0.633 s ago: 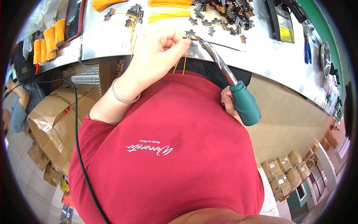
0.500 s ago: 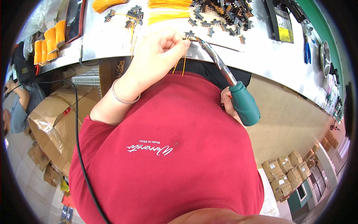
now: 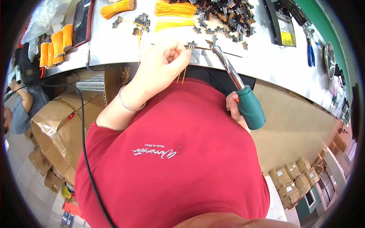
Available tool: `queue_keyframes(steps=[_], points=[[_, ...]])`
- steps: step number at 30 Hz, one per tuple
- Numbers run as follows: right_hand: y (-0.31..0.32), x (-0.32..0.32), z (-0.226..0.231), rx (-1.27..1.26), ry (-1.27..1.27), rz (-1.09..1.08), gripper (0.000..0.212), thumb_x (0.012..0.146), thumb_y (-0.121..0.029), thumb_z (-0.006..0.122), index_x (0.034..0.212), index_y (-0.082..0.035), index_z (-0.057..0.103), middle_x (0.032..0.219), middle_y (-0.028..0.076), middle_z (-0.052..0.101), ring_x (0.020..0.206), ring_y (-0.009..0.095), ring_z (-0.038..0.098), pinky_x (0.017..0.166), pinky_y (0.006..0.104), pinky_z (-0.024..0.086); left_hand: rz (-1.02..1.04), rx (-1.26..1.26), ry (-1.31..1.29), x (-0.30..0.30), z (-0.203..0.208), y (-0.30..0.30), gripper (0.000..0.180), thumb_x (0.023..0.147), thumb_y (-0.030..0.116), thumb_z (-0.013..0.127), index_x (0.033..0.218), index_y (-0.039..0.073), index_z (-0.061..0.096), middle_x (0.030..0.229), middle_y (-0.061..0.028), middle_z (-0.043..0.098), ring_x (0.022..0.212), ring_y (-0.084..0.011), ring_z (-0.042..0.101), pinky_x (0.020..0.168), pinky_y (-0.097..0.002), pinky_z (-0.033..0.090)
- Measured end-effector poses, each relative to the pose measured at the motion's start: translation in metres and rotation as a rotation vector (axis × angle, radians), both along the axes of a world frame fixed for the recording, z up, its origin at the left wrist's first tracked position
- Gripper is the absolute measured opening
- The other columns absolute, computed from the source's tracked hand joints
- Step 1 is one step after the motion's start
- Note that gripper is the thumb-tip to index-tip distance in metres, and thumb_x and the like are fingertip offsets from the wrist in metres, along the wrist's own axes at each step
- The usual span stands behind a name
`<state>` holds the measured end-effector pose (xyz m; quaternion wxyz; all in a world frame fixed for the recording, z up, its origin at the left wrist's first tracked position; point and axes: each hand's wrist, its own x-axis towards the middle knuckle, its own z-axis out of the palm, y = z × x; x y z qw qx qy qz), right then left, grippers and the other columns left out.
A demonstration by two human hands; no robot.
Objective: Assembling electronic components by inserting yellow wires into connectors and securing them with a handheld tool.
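Note:
My left hand (image 3: 165, 62) is closed in a pinch on thin yellow wires (image 3: 184, 76), whose ends hang below the fingers. A small black slide switch (image 3: 192, 44) with metal pins sits just beyond the fingertips, at the upper end of the wires. Whether the wires are joined to its pins is too small to tell. My right hand (image 3: 233, 106) grips a soldering iron (image 3: 251, 108) by its green handle, partly hidden behind it. The iron's metal shaft slants up and left. Its tip is a little to the right of the switch, apart from it.
Yellow wire bundles (image 3: 175, 10) and a heap of black switches (image 3: 230, 19) lie on the metal table (image 3: 273, 60). Wired switches (image 3: 140, 24) lie at left. A yellow sponge (image 3: 286, 38) sits in a holder at right. A black cable (image 3: 84, 140) runs down past my left arm; a person (image 3: 28, 108) sits far left.
The iron's tip has drawn away to the right from the switch. My left hand, still pinching the wires, sits slightly lower. The whole view has shifted a little.

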<state>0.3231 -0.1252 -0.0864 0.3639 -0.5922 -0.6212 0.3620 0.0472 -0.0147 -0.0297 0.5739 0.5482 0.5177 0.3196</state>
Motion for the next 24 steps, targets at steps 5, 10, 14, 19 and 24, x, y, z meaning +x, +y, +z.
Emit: queue_keyframes(steps=[5, 10, 14, 19, 24], points=[[-0.001, 0.005, -0.009, 0.037, -0.098, 0.015, 0.012, 0.078, -0.009, 0.072, 0.089, -0.01, 0.068, 0.078, 0.009, 0.063, 0.063, 0.028, 0.061, 0.057, 0.0359, 0.051, 0.369, 0.11, 0.111, -0.021, 0.037, 0.003, 0.012, 0.092, 0.011, 0.062, 0.084, 0.003, 0.061, 0.067, 0.0041, 0.057, 0.061, -0.0023, 0.05, 0.055, -0.0191, 0.04], [0.004, 0.0, 0.0, 0.039, -0.058, 0.002, 0.009, 0.079, -0.009, 0.07, 0.087, -0.01, 0.066, 0.077, 0.009, 0.062, 0.063, 0.028, 0.061, 0.056, 0.0376, 0.051, 0.284, 0.234, 0.457, -0.061, 0.028, 0.024, 0.012, 0.091, 0.011, 0.064, 0.086, 0.001, 0.06, 0.066, 0.002, 0.056, 0.058, -0.0052, 0.05, 0.054, -0.0217, 0.041], [0.002, 0.002, -0.004, 0.099, -0.128, 0.048, 0.007, 0.08, -0.008, 0.069, 0.086, -0.01, 0.066, 0.075, 0.008, 0.062, 0.063, 0.026, 0.061, 0.055, 0.0359, 0.05, 0.337, 0.512, 0.758, -0.057, 0.023, 0.026, 0.012, 0.09, 0.013, 0.066, 0.094, 0.002, 0.062, 0.063, -0.0021, 0.056, 0.054, -0.0119, 0.052, 0.054, -0.0271, 0.043], [0.005, -0.017, 0.024, -0.078, 0.454, -0.156, 0.01, 0.087, -0.007, 0.064, 0.079, -0.005, 0.059, 0.066, 0.002, 0.056, 0.059, 0.012, 0.056, 0.054, 0.0271, 0.045, 0.41, 0.503, 0.27, -0.021, 0.053, 0.017, 0.029, 0.09, 0.012, 0.066, 0.117, 0.002, 0.06, 0.054, 0.0009, 0.048, 0.052, -0.0084, 0.049, 0.054, -0.0238, 0.04], [0.008, -0.02, 0.029, -0.036, 0.533, -0.135, 0.014, 0.089, -0.007, 0.061, 0.078, -0.005, 0.054, 0.066, 0.001, 0.054, 0.058, 0.009, 0.052, 0.054, 0.0248, 0.044, 0.321, 0.708, 0.293, -0.003, 0.038, 0.021, 0.026, 0.084, -0.004, 0.055, 0.106, 0.003, 0.068, 0.051, 0.0029, 0.04, 0.047, -0.0036, 0.037, 0.049, -0.0202, 0.032]])
